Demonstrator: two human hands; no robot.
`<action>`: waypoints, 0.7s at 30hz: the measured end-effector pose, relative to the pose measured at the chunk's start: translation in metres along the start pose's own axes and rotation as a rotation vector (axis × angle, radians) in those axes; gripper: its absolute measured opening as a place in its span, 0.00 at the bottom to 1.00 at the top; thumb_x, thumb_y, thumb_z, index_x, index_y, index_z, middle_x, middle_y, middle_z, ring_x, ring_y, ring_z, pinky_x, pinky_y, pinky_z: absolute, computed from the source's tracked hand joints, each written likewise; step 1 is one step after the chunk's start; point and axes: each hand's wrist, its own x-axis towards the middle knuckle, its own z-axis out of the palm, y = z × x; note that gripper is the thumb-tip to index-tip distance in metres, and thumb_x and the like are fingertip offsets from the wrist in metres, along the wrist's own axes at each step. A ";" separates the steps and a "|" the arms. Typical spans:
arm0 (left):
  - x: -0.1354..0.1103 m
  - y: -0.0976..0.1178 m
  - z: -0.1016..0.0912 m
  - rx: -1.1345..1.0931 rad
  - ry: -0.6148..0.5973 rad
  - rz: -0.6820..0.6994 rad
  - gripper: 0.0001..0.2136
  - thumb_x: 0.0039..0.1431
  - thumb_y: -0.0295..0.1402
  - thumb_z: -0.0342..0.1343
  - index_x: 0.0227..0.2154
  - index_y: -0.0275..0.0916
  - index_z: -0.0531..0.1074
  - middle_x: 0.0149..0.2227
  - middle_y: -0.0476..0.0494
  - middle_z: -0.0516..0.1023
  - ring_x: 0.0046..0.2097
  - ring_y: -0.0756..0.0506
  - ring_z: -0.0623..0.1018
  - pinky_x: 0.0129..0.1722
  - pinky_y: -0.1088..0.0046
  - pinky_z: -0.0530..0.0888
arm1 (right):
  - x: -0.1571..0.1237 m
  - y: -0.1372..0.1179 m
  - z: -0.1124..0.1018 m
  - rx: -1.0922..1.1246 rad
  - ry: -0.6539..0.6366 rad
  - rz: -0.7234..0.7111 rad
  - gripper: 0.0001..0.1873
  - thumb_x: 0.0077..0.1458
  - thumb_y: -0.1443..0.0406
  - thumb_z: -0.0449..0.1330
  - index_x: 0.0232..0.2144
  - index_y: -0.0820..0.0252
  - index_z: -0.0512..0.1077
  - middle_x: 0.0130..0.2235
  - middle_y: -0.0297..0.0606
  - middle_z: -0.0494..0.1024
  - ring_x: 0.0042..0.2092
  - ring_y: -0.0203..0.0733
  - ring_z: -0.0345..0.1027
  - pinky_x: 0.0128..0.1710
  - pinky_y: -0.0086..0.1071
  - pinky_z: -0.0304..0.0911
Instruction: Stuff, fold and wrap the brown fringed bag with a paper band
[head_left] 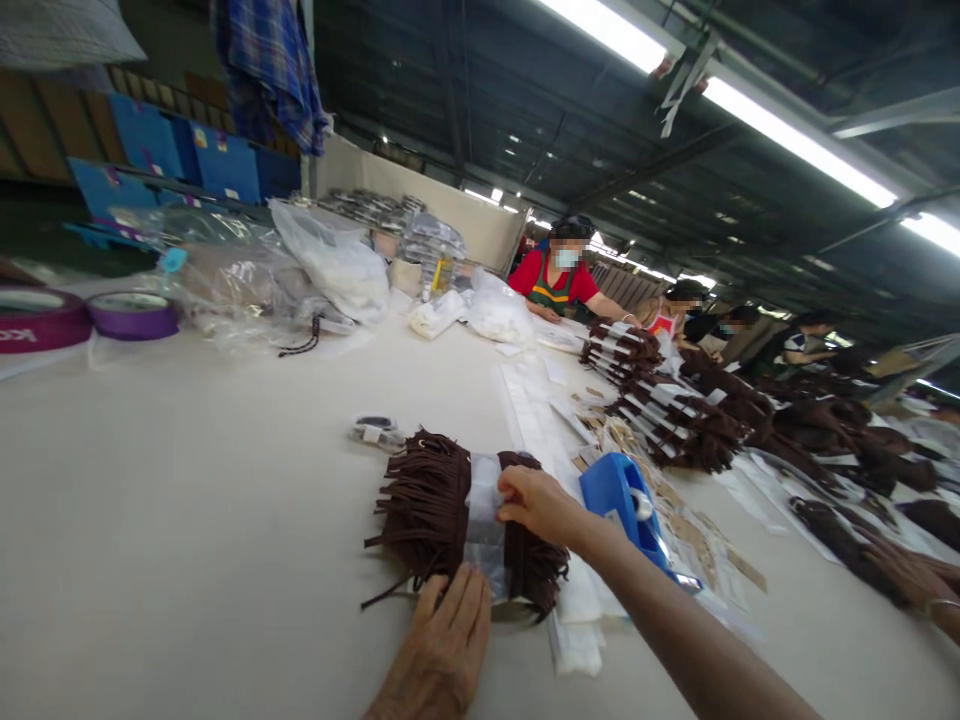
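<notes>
A dark brown fringed bundle (427, 490) lies on the white table, with a pale, partly see-through band (484, 485) around its middle. My left hand (450, 630) rests flat on the near edge of the bundle, fingers stretched out over the band's lower end. At the band's right edge, my right hand (536, 505) is closed in a pinch on it; the fingertips partly hide the spot. Just behind the bundle sits a small packet in clear plastic (376, 432). To the right of my right hand stands a blue tape dispenser (619, 495).
Stacks of banded brown fringed bundles (667, 415) lie at the right. Purple tape rolls (133, 312) and clear plastic bags (225, 275) line the left and back. A co-worker in red (562, 280) stands across the table; another person's hand (900, 565) is at far right.
</notes>
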 end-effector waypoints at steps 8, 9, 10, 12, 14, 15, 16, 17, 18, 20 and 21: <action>-0.008 0.002 0.001 -0.153 0.043 -0.076 0.13 0.58 0.28 0.40 0.37 0.36 0.71 0.40 0.40 0.73 0.48 0.42 0.67 0.48 0.63 0.59 | -0.061 -0.034 0.098 -0.189 0.571 -0.323 0.20 0.51 0.74 0.49 0.46 0.61 0.67 0.49 0.42 0.70 0.50 0.46 0.58 0.55 0.45 0.44; -0.008 0.001 -0.003 -0.198 0.049 -0.078 0.13 0.58 0.27 0.40 0.36 0.36 0.70 0.40 0.40 0.73 0.48 0.43 0.67 0.48 0.64 0.60 | -0.063 -0.034 0.100 -0.153 0.572 -0.319 0.21 0.50 0.74 0.50 0.46 0.60 0.67 0.49 0.40 0.71 0.50 0.45 0.58 0.56 0.46 0.41; -0.006 -0.001 -0.008 -0.244 0.050 -0.088 0.12 0.57 0.25 0.41 0.35 0.35 0.70 0.40 0.40 0.73 0.48 0.43 0.68 0.47 0.64 0.61 | -0.066 -0.034 0.099 -0.097 0.550 -0.309 0.20 0.49 0.74 0.50 0.44 0.57 0.68 0.46 0.37 0.73 0.49 0.44 0.60 0.57 0.46 0.40; 0.004 -0.007 -0.020 -0.323 0.046 -0.133 0.11 0.56 0.24 0.41 0.31 0.35 0.69 0.38 0.41 0.73 0.47 0.45 0.69 0.46 0.66 0.63 | -0.070 -0.032 0.089 0.028 0.532 -0.282 0.17 0.48 0.75 0.49 0.35 0.53 0.71 0.38 0.31 0.76 0.44 0.40 0.64 0.56 0.44 0.43; 0.026 -0.013 -0.028 -0.353 -0.010 -0.178 0.11 0.57 0.24 0.41 0.31 0.37 0.69 0.39 0.42 0.74 0.47 0.45 0.70 0.47 0.66 0.64 | -0.071 -0.029 0.078 0.085 0.586 -0.229 0.15 0.49 0.75 0.48 0.31 0.54 0.70 0.35 0.31 0.76 0.41 0.37 0.66 0.54 0.41 0.48; 0.040 -0.017 -0.029 -0.340 -0.083 -0.206 0.11 0.58 0.25 0.41 0.34 0.37 0.69 0.41 0.42 0.74 0.48 0.45 0.69 0.48 0.65 0.64 | -0.070 -0.027 0.076 0.078 0.646 -0.184 0.15 0.50 0.75 0.47 0.33 0.55 0.70 0.37 0.33 0.76 0.42 0.37 0.66 0.54 0.40 0.49; 0.054 -0.020 -0.027 -0.315 -0.186 -0.231 0.13 0.59 0.25 0.40 0.39 0.38 0.69 0.45 0.42 0.73 0.51 0.45 0.68 0.50 0.64 0.64 | -0.068 -0.025 0.077 0.049 0.724 -0.127 0.16 0.52 0.74 0.47 0.37 0.56 0.70 0.40 0.35 0.75 0.45 0.38 0.65 0.54 0.41 0.48; 0.069 -0.022 -0.023 -0.277 -0.322 -0.259 0.15 0.60 0.26 0.39 0.45 0.37 0.67 0.50 0.41 0.71 0.54 0.44 0.66 0.52 0.63 0.63 | -0.066 -0.024 0.081 0.009 0.804 -0.071 0.17 0.53 0.74 0.47 0.42 0.57 0.68 0.43 0.38 0.74 0.48 0.40 0.64 0.55 0.42 0.48; 0.082 -0.024 -0.017 -0.238 -0.454 -0.280 0.17 0.61 0.27 0.38 0.51 0.36 0.63 0.54 0.39 0.67 0.57 0.44 0.62 0.55 0.61 0.61 | -0.063 -0.022 0.086 -0.032 0.872 -0.027 0.18 0.54 0.73 0.47 0.45 0.59 0.67 0.46 0.40 0.74 0.50 0.41 0.63 0.56 0.42 0.47; 0.099 -0.027 -0.002 -0.198 -0.577 -0.294 0.19 0.62 0.31 0.38 0.55 0.31 0.58 0.58 0.34 0.61 0.60 0.40 0.58 0.57 0.58 0.59 | -0.057 -0.018 0.096 -0.079 0.949 0.023 0.19 0.54 0.73 0.46 0.47 0.61 0.66 0.48 0.42 0.73 0.51 0.43 0.62 0.56 0.43 0.47; 0.102 -0.027 0.005 -0.185 -0.610 -0.297 0.20 0.63 0.32 0.38 0.55 0.28 0.58 0.58 0.31 0.59 0.60 0.38 0.58 0.57 0.56 0.59 | -0.054 -0.017 0.098 -0.072 0.952 0.040 0.19 0.54 0.73 0.46 0.46 0.60 0.67 0.47 0.41 0.73 0.50 0.43 0.64 0.56 0.43 0.48</action>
